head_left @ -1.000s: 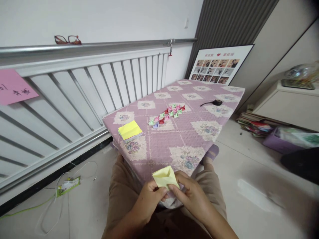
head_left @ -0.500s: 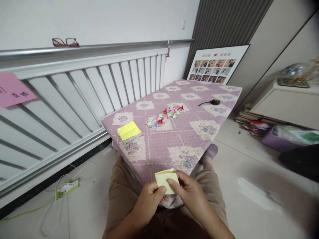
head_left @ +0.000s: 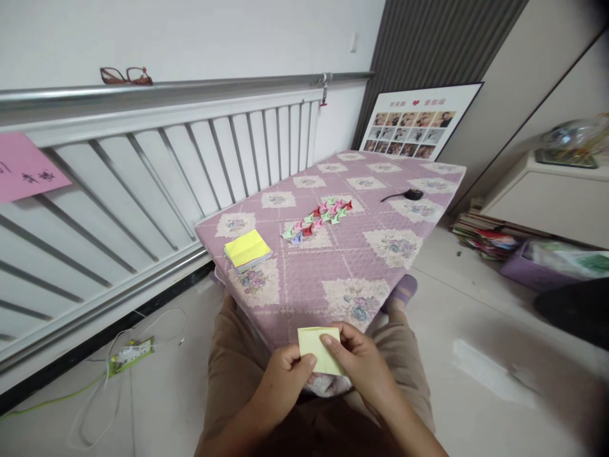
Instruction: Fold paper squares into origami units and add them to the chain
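A pale yellow folded paper square is held between both hands, over the near corner of the cloth-covered table. My left hand pinches its lower left corner, thumb in front. On the right side, my right hand grips it with the thumb pressed on its face and the fingers behind, partly hidden. A stack of paper sheets, bright yellow on top, lies at the table's left. Several small folded paper pieces in green, pink, red and blue sit in rows farther back.
A black object with a thin tail lies on the table's right. Along the left runs a white radiator, with glasses on the pipe above. A power strip with cables is on the floor. A photo board leans behind.
My right thumb has slid up toward the paper's top edge. The paper's upper flap, slightly raised before, now lies flatter. The view has shifted slightly.
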`<action>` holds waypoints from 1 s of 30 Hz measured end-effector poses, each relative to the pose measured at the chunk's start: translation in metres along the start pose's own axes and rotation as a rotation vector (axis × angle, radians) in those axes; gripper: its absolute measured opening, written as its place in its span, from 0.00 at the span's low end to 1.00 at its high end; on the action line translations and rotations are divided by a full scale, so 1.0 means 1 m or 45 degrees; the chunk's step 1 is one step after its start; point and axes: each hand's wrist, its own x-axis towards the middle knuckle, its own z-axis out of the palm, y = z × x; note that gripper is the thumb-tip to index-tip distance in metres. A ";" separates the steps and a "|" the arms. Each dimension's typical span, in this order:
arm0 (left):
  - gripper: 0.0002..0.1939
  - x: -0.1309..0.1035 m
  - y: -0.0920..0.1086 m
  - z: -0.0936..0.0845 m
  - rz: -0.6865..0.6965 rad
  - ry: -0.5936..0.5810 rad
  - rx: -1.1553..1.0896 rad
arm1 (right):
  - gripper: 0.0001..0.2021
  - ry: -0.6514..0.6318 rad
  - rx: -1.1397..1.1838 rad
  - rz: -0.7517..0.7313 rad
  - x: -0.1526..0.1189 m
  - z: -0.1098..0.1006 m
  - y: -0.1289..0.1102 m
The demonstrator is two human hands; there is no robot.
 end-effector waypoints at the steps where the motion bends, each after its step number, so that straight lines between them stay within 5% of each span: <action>1: 0.14 0.000 0.001 -0.001 0.006 0.004 0.015 | 0.19 0.015 -0.005 0.015 -0.001 0.000 0.000; 8: 0.13 0.000 0.005 -0.005 0.004 0.005 0.106 | 0.20 0.191 -0.078 -0.016 0.004 0.004 0.011; 23: 0.12 0.018 -0.026 -0.010 -0.201 -0.268 0.211 | 0.14 0.132 -0.652 -0.196 0.044 -0.001 0.045; 26: 0.14 0.020 -0.032 -0.016 -0.092 -0.222 0.459 | 0.14 0.083 -0.788 -0.247 0.059 -0.005 0.054; 30: 0.11 0.021 -0.032 -0.021 0.275 0.066 0.880 | 0.14 0.054 -0.899 -0.308 0.073 -0.007 0.058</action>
